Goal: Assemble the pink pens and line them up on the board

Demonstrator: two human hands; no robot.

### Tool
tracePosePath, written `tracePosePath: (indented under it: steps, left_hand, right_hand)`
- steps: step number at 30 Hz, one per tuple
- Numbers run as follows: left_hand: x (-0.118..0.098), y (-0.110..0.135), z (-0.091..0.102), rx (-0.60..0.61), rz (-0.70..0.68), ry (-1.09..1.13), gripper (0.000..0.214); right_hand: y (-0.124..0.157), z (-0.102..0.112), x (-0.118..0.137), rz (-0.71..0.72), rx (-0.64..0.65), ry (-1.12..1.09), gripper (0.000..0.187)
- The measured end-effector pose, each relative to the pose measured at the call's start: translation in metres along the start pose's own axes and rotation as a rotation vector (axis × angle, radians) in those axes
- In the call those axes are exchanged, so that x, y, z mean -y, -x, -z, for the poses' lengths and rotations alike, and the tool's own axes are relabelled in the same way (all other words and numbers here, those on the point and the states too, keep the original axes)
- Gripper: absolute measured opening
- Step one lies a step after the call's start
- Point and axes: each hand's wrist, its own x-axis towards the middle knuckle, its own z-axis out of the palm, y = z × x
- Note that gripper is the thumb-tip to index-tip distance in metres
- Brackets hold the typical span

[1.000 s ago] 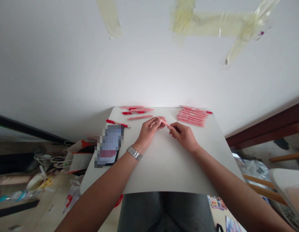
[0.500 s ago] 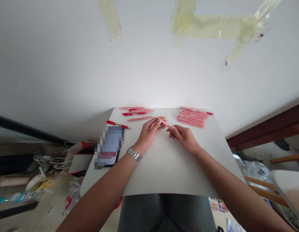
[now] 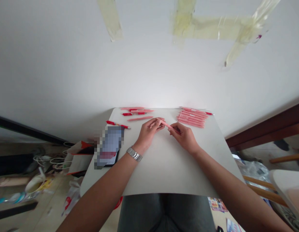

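Between my hands, above the middle of the white table, is a slim pink pen (image 3: 165, 124), slanting down to the right. My left hand (image 3: 149, 128) pinches its upper left end, and a silver watch band circles that wrist. The fingers of my right hand (image 3: 182, 134) are closed round its lower right end, where a darker red part shows partly under them. To the right lies a row of several pink pens (image 3: 191, 118). At the back left are loose pink and red pens (image 3: 137, 113), with a single pink pen (image 3: 140, 118) nearer my left hand.
A phone with a blurred screen (image 3: 110, 146) lies on the table's left side, a red pen (image 3: 117, 124) just beyond it. The white wall (image 3: 149, 71) rises behind the table's back edge. A white chair (image 3: 288, 187) stands at the right; bags and cables are at the left.
My right hand has shifted slightly right along the pen and its grip has changed. More of the pen shows between the hands. My left hand has barely moved.
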Motion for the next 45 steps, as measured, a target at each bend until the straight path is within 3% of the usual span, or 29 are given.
tracePosePath:
  steps: [5,13,19,28,37,45]
  left_hand:
    - [0.000,0.000,0.000,0.009,-0.019,0.016,0.038]
    - [-0.004,0.002,-0.001,0.040,-0.036,0.021,0.037]
    - [-0.005,0.003,-0.002,0.022,-0.032,-0.010,0.037]
    - [-0.005,0.005,-0.002,0.130,-0.059,-0.071,0.029]
    - [-0.007,0.006,-0.003,0.128,-0.063,-0.056,0.030]
    - [-0.005,0.004,-0.002,0.113,-0.091,-0.115,0.029]
  right_hand:
    - [0.001,0.002,0.005,-0.003,0.002,-0.013,0.041]
    - [0.003,0.009,0.014,-0.018,0.114,0.018,0.055]
    - [0.003,0.006,0.009,-0.015,0.110,-0.020,0.047]
    - [0.003,0.006,0.008,0.008,0.104,-0.037,0.044]
    - [0.003,0.000,0.003,0.047,0.072,-0.083,0.034]
    - [0.003,0.006,0.011,-0.013,0.119,-0.053,0.047]
